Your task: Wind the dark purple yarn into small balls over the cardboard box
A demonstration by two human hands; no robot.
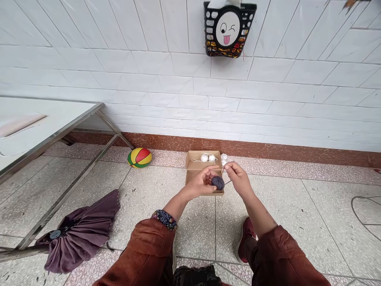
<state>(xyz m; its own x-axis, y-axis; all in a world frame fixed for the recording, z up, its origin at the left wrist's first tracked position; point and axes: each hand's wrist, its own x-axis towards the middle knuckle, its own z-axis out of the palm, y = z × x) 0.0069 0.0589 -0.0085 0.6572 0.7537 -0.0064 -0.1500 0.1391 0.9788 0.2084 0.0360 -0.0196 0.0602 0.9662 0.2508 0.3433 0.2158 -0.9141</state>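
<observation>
A small dark grey ball of yarn (pixel 218 182) rests in the fingers of my left hand (pixel 200 183). My right hand (pixel 238 178) pinches a strand of yarn that runs across from the ball. Both hands are above an open cardboard box (pixel 190 159) on the floor, and they hide part of its near half. In the box's far half lie two small white yarn balls (pixel 208 157) with loose ends. More white yarn (pixel 224 157) sits just outside the box's right edge, partly covered by my right hand.
A striped ball (pixel 139 158) lies by the wall, left of the box. A purple umbrella (pixel 86 230) is on the floor beside a metal-framed table (pixel 53 139). A black basket (pixel 229 29) hangs on the tiled wall. At the right lies a cable (pixel 357 210).
</observation>
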